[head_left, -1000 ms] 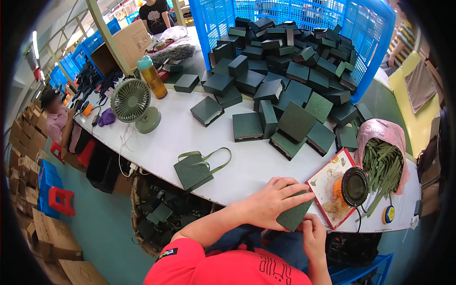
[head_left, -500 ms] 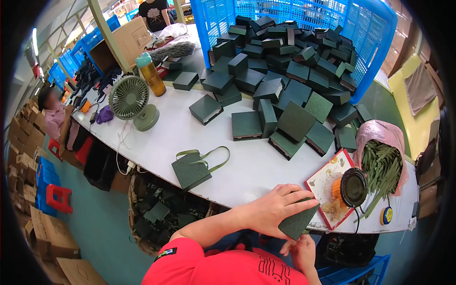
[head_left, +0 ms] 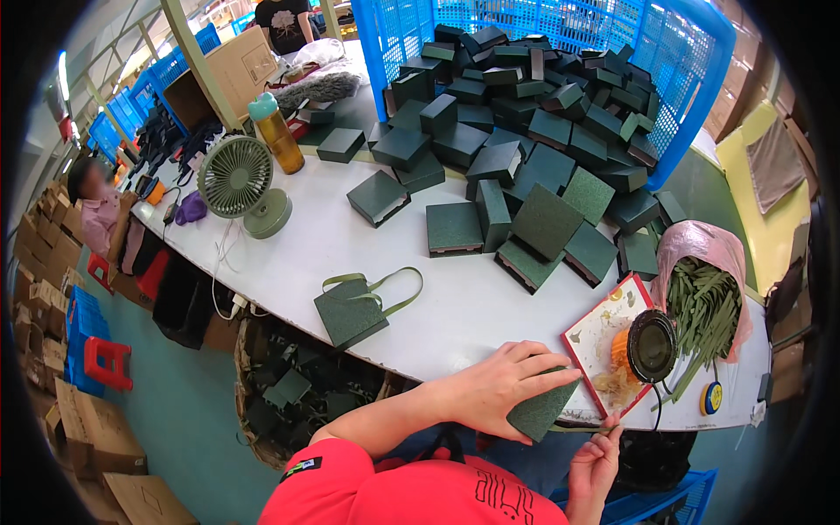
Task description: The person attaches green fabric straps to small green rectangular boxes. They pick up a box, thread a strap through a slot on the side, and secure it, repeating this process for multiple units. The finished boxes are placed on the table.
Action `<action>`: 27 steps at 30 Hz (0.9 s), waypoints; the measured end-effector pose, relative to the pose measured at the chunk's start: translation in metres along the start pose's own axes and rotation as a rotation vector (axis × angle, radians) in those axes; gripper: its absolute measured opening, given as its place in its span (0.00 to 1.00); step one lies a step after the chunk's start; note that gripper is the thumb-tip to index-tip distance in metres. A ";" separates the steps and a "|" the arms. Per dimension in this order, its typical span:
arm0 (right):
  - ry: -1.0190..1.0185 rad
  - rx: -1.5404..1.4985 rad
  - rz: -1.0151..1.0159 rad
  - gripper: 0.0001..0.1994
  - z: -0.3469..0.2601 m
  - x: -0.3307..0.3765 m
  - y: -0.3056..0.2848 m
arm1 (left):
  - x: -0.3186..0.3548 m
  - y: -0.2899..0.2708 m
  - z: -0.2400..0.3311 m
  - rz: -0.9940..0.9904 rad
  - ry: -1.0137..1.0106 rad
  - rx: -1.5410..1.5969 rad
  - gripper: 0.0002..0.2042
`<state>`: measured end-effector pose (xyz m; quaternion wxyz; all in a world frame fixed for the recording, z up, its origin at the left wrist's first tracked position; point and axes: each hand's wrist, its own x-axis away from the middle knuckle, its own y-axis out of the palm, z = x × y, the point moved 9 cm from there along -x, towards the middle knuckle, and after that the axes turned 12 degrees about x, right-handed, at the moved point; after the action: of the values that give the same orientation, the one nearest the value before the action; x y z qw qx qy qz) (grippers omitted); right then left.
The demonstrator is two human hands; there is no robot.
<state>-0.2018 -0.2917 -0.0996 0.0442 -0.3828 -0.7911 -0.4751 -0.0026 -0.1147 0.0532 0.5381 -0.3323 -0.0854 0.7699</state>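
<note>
My left hand (head_left: 503,385) is wrapped over a small dark green box (head_left: 544,409) at the table's near edge. Beside it, my right hand (head_left: 595,459) pinches the end of a thin green ribbon (head_left: 573,430), which stretches out from the box's lower side. How the ribbon is fixed there is hidden. A green bag-shaped box with two ribbon handles (head_left: 352,313) lies on the table to the left. Just right of my left hand, a red-edged tray (head_left: 584,337) smeared with yellowish residue carries an orange pot with a black round top (head_left: 653,345).
Green boxes (head_left: 455,229) spill from a tipped blue crate (head_left: 691,79) at the back. A pink bag (head_left: 700,238) of green ribbons stands right. A fan (head_left: 236,179) and bottle (head_left: 278,140) stand left. Below the table edge sits a basket (head_left: 245,411). Another person sits far left.
My right hand has moved right, away from the box, and the ribbon now stretches between them. My left hand and the box have shifted slightly left.
</note>
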 end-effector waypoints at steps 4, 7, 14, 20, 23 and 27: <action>-0.059 -0.073 -0.015 0.20 -0.024 -0.001 -0.015 | 0.002 0.000 -0.003 -0.007 -0.025 -0.002 0.53; -0.103 -0.118 0.003 0.21 -0.037 -0.003 -0.027 | 0.003 0.000 -0.003 -0.019 -0.035 -0.001 0.53; -0.161 -0.197 -0.022 0.19 -0.053 -0.004 -0.031 | 0.006 -0.003 -0.004 -0.021 -0.051 -0.002 0.50; -0.309 0.287 0.151 0.13 -0.071 0.001 0.006 | -0.007 0.007 -0.010 -0.097 -0.050 -0.037 0.48; -0.330 0.547 0.249 0.09 -0.084 -0.001 0.040 | -0.009 0.005 -0.008 -0.050 -0.063 -0.024 0.47; -0.389 0.676 0.154 0.07 -0.097 -0.007 0.051 | -0.018 0.013 -0.003 -0.063 -0.011 -0.038 0.50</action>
<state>-0.1924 -0.3585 -0.0129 0.0528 -0.4878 -0.8654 -0.1019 -0.0076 -0.1363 0.0522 0.5552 -0.3353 -0.1133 0.7527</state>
